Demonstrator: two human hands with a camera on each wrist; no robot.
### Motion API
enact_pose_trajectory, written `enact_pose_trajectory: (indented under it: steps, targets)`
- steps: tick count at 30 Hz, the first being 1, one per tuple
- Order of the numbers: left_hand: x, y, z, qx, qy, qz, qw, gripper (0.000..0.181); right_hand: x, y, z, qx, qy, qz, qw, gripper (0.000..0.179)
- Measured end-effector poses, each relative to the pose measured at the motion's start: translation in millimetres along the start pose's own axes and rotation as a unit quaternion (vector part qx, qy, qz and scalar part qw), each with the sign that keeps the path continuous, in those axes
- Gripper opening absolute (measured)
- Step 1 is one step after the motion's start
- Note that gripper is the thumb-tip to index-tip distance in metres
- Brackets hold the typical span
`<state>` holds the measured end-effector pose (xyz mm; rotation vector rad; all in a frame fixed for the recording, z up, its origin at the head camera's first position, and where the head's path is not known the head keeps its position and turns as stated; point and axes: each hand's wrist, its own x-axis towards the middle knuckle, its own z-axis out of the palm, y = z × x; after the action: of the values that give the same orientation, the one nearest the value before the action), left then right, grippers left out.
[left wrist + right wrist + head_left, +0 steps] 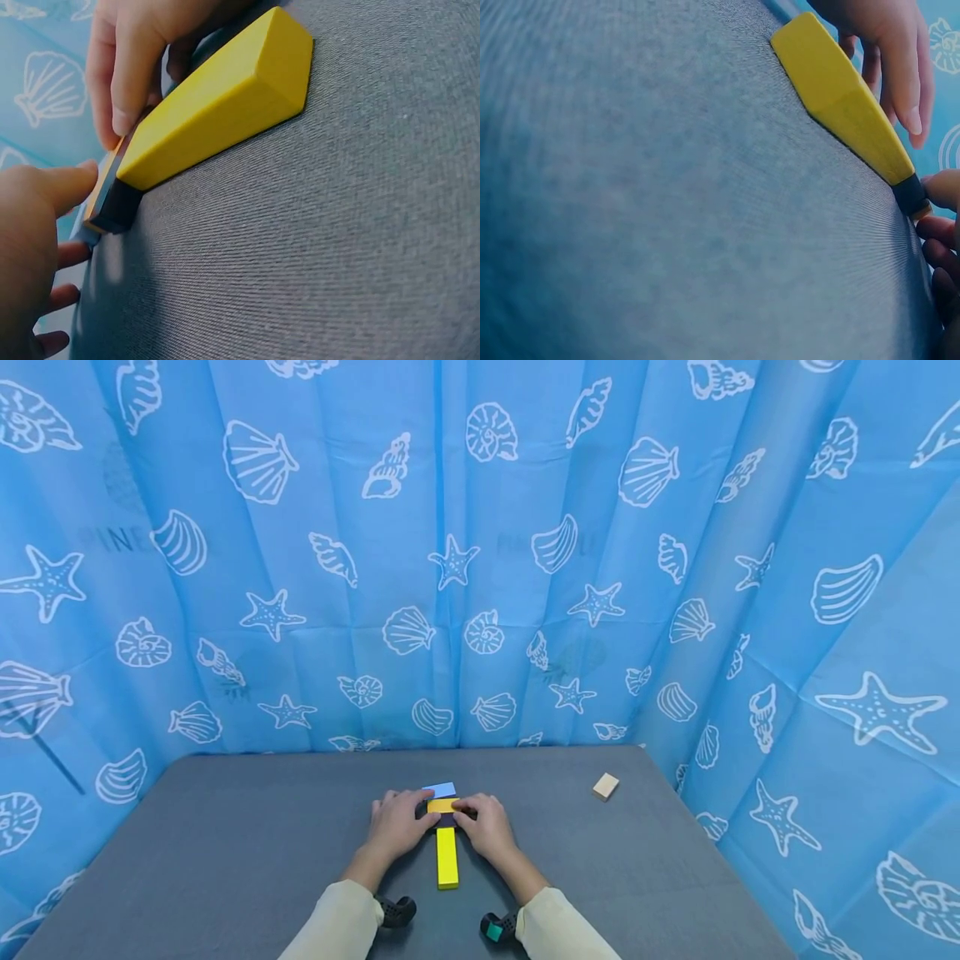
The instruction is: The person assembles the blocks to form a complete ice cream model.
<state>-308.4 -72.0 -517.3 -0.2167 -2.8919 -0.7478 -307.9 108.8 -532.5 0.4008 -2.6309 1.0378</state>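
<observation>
A bright yellow long block (447,858) lies lengthwise on the grey cloth. At its far end is a dark block (446,820), with an orange block (442,806) beside or on it and a light blue block (439,790) farthest out. My left hand (399,823) is at the left ends of these crosswise blocks, thumb near the orange one and index finger by the blue one. At the opposite end, my right hand (489,829) holds the orange block between thumb and fingertip. Fingers partly cover the block ends in both wrist views.
A small pale wooden block (606,787) stands alone toward the far right of the cloth-covered table (247,843). A blue shell-patterned curtain (450,568) hangs behind the table and along its right side. Dark wrist devices (397,911) sit by both cuffs.
</observation>
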Motion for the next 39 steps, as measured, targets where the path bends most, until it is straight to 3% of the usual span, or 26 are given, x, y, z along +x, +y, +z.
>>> enact_pose_trajectory:
  steps: [17, 39]
  targets:
    - [-1.9, 3.8, 4.3, 0.047, -0.008, 0.008, 0.9988, 0.056, -1.4, -1.3, 2.0, -0.005, 0.006, 0.006, 1.0000, 0.016]
    - [-4.8, 2.8, 4.3, 0.035, -0.007, 0.027, 0.9990, 0.054, -2.8, -2.5, 1.1, -0.006, 0.008, 0.008, 0.9999, 0.017]
